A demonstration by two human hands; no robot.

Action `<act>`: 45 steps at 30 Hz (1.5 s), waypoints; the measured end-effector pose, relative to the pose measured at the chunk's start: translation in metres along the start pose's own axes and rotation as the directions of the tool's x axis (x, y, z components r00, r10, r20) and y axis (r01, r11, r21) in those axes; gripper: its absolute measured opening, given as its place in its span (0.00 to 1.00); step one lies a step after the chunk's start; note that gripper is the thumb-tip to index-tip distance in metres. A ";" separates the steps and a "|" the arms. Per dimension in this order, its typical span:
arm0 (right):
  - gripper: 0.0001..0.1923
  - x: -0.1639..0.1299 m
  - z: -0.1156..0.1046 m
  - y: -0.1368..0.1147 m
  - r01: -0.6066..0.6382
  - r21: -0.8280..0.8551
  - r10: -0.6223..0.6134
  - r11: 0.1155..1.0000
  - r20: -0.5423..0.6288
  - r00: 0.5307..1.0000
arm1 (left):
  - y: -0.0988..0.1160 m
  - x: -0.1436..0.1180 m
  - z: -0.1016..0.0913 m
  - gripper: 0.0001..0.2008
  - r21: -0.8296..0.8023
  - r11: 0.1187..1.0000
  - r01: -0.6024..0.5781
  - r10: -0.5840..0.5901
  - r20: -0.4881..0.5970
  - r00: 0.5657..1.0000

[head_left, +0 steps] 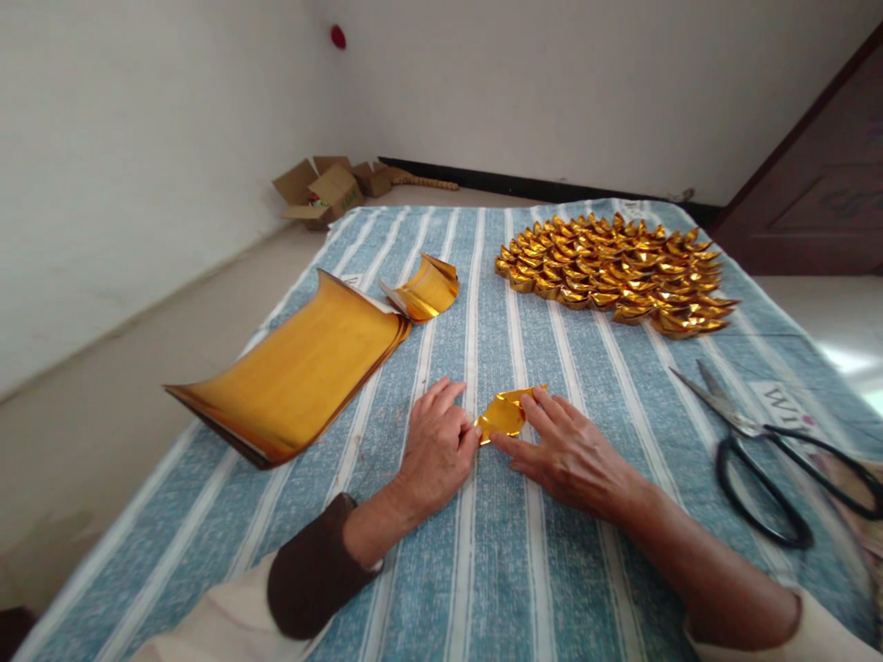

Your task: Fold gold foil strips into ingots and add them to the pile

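A small piece of gold foil paper (502, 417), partly folded with pointed ends, lies on the striped cloth between my hands. My left hand (440, 448) pinches its left corner between thumb and curled forefinger. From the other side, my right hand (567, 448) holds it down, the thumb at the near edge and the fingertips over the far right corner. The fingertips cover parts of the folds. A stack of large gold sheets (296, 368) lies curled to the left, and a smaller curled stack of gold sheets (428, 290) touches its far end.
Many folded gold foil ingots (607, 271) stand packed together at the far right of the blue striped tablecloth (475, 340). Black-handled scissors (749, 428) lie partly spread near the right edge. Cardboard boxes (321, 193) sit on the floor beyond the table.
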State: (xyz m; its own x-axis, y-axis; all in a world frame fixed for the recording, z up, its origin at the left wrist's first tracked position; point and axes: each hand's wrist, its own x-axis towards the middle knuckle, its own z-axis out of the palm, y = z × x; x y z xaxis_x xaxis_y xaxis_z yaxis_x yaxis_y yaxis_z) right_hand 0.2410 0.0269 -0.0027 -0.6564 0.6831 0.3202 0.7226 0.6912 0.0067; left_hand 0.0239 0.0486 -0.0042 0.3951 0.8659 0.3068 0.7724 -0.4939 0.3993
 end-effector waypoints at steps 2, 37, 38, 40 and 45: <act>0.23 0.000 0.000 0.000 -0.001 0.005 0.001 1.000 0.001 1.000 | 0.000 0.000 0.000 0.10 -0.008 1.000 0.005 -0.005 -0.001 1.000; 0.16 -0.003 0.004 0.003 0.034 0.012 -0.033 0.999 -0.028 0.999 | -0.029 0.048 -0.037 0.11 -0.168 0.974 -0.153 0.219 0.511 0.831; 0.16 -0.003 0.004 0.003 0.034 0.012 -0.034 0.999 -0.029 0.999 | -0.030 0.047 -0.037 0.11 -0.169 0.973 -0.157 0.223 0.513 0.829; 0.15 -0.003 0.004 0.003 0.035 0.012 -0.034 0.999 -0.028 0.999 | -0.032 0.048 -0.037 0.11 -0.169 0.972 -0.163 0.229 0.519 0.824; 0.16 -0.003 0.002 0.003 0.041 0.013 -0.041 0.999 -0.012 0.999 | -0.035 0.050 -0.037 0.10 -0.171 0.971 -0.168 0.237 0.585 0.776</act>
State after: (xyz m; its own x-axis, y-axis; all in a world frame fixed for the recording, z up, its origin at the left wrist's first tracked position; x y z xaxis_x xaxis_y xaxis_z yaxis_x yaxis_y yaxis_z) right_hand 0.2441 0.0275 -0.0059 -0.6827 0.6515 0.3309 0.6923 0.7215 0.0078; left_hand -0.0017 0.1063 0.0288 0.7806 0.6007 -0.1726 0.5985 -0.6386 0.4837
